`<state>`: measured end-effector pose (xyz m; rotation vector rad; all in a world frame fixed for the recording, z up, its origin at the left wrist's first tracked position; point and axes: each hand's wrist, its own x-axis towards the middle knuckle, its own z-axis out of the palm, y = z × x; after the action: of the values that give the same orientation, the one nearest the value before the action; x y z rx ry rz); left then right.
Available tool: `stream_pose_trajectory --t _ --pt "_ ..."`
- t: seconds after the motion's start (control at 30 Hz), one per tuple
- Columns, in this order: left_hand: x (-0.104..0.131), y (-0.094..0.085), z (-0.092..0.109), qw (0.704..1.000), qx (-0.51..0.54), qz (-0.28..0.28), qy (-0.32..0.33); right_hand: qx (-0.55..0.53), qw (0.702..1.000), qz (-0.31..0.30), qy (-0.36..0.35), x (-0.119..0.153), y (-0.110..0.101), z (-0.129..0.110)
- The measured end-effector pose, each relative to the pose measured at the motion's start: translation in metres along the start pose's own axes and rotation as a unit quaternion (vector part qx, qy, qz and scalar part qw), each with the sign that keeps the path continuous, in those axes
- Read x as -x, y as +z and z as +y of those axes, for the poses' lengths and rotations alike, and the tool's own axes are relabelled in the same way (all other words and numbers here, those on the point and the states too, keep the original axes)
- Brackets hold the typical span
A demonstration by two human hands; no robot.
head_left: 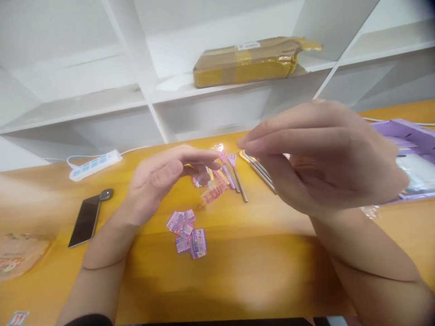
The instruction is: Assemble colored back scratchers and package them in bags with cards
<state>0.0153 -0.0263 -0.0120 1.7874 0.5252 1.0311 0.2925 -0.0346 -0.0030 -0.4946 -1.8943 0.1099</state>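
My left hand [158, 183] hovers over the table's middle, its fingers reaching right and the thumb apart from them. Just below its fingertips is a clear packet with pink print [214, 192]; I cannot tell if they touch. My right hand [326, 156] is raised, nearer the camera, thumb and fingertips pressed together; anything between them is hidden. Behind the hands lie small hand-shaped back scratchers with metal rods, one with a purple head [232, 159] and one with a pink head [222, 156]. More metal rods [263, 172] lie beside my right hand, partly covered by it.
Several pink and purple printed cards [198, 243] lie in front. On the left are a phone [84, 222], a dark mouse-like object [106, 194] and a white power strip [97, 165]. A purple box [414, 136] stands right; a taped carton [248, 63] rests on the shelf.
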Motion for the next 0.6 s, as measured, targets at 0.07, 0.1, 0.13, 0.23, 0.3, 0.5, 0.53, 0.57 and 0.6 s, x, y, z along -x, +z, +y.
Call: stream_pose_trajectory --t 0.07,0.1,0.13,0.23,0.3,0.5,0.53,0.57,0.6 --pt "0.000 0.000 0.000 1.000 0.002 -0.006 -0.003 -0.011 1.000 -0.018 -0.004 -0.002 -0.001 0.002" --pt "0.000 0.001 0.000 1.000 0.006 -0.007 -0.006 -0.021 0.999 -0.032 0.000 -0.003 -0.001 0.003" --pt "0.000 0.002 0.001 1.000 0.011 -0.008 -0.009 -0.030 0.999 -0.038 0.005 -0.003 -0.002 0.004" --pt "0.001 0.005 0.003 1.000 0.021 -0.011 -0.013 -0.044 0.998 -0.024 0.040 -0.001 -0.003 0.006" --pt "0.002 0.006 0.004 0.999 0.025 -0.010 -0.020 -0.033 0.995 -0.028 0.084 0.002 -0.003 0.007" --pt "0.004 0.007 0.005 0.999 0.030 -0.022 -0.030 -0.048 0.993 -0.068 0.080 0.002 0.000 0.012" --pt "0.004 0.007 0.005 0.999 0.031 -0.025 -0.031 -0.066 0.994 -0.069 0.060 0.001 0.002 0.013" --pt "0.004 0.006 0.005 0.999 0.031 -0.026 -0.030 -0.083 0.993 -0.070 0.039 0.000 0.004 0.013" --pt "0.004 0.006 0.005 0.999 0.031 -0.025 -0.029 -0.095 0.993 -0.070 0.019 -0.001 0.006 0.014"
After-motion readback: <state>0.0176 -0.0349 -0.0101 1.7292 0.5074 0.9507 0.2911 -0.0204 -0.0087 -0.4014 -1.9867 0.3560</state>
